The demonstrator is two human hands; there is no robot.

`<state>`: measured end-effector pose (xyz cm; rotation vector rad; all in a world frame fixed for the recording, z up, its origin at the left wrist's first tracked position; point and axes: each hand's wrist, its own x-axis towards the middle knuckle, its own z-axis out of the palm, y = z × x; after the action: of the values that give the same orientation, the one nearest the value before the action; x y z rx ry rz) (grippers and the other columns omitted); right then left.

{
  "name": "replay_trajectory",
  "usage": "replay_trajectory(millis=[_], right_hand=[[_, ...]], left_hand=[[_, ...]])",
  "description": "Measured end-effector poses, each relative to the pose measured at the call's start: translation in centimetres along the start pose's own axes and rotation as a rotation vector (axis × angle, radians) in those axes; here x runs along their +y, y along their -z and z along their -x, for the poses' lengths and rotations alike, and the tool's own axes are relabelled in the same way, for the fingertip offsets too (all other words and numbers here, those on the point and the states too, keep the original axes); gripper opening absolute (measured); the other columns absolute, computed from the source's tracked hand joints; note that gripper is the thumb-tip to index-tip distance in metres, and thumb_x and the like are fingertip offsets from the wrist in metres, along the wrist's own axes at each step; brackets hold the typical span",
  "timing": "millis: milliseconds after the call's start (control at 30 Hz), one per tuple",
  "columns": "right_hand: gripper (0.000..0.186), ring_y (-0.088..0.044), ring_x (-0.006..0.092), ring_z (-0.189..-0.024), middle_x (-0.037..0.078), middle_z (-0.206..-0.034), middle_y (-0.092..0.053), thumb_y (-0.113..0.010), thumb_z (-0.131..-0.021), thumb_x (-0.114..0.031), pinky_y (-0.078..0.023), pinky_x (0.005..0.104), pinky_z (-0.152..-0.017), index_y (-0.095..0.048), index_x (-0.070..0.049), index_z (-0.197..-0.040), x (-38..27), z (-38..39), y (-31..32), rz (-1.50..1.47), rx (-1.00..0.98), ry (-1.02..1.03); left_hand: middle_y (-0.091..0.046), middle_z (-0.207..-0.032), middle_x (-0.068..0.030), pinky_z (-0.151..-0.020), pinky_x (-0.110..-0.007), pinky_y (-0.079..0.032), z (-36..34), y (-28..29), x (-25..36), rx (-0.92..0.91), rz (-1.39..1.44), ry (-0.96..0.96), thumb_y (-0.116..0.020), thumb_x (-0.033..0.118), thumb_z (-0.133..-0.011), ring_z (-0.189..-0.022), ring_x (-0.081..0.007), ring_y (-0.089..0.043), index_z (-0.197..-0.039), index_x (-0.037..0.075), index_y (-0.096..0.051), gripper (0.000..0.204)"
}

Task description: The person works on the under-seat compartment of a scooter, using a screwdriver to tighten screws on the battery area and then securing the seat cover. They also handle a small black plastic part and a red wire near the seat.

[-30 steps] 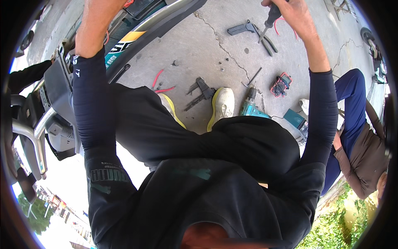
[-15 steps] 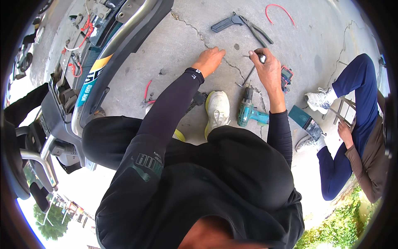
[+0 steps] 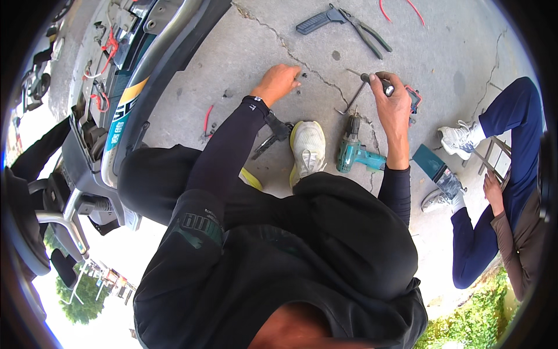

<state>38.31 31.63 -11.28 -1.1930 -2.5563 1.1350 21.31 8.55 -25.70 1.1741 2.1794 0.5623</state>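
L hand: yours is low by the floor, fingers curled, back of hand up; can't tell if you're pinching anything.
R hand: thumb & fingers wrapped round the screwdriver, its shaft pointing up-left in view.
Screwdriver tip: imo keep it angled clear of your L fingers; a firm but easy grip should do.
Small dark bits: 2 just beside your L fingertips. If you handle them, prob best thumb + index, 1 at a time, so none rolls off. 1 more dark piece farther left.
Hex key: 1, L-shaped, between screwdriver & drill; mind your R wrist doesn't knock it.
Drill: 1, teal, on its side beside your shoe.
Pliers: 1 pair, dark, w/ 1 black-handled tool alongside; can't tell if touching.
Meter: 1, red-edged, mostly behind R hand.
Red wire: 2 strands at top edge; can't tell if 1 piece.
Red handle: 1, rest unclear.
Dark tool: 1, part hidden by your L forearm.
Your shoes: 2, L one mostly covered.
Co-worker: 1, off to your R, 2 shoes showing.
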Motion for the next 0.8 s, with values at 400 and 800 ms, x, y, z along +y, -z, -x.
replay_trajectory(millis=[400, 800], right_hand=[[0.036, -0.065, 0.0102, -0.065, 0.009, -0.087, -0.075, -0.069, -0.099, -0.029, -0.048, 0.0248, -0.061, -0.070, -0.001, -0.120, -5.9, 0.1, 3.1, -0.421, -0.143, -0.090], [0.051, -0.068, 0.0208, -0.068, 0.024, -0.096, -0.072, -0.072, -0.096, -0.040, -0.053, 0.0307, -0.062, -0.058, 0.005, -0.118, -19.9, 3.7, 7.6, -0.939, -0.154, 0.467]], left_hand=[[-0.077, -0.109, -0.0169, -0.086, -0.038, -0.059, 3.3, 10.2, 3.3, 0.088, 0.696, 0.433, -0.074, 0.015, -0.094, -0.097, -0.0265, -0.075, -0.123, -0.001, -0.070, 0.033], [-0.071, -0.124, -0.0174, -0.083, -0.026, -0.063, 11.4, 31.1, 9.4, 0.351, 1.842, -0.109, -0.058, 0.015, -0.106, -0.111, -0.0255, -0.072, -0.130, 0.000, -0.063, 0.028]])
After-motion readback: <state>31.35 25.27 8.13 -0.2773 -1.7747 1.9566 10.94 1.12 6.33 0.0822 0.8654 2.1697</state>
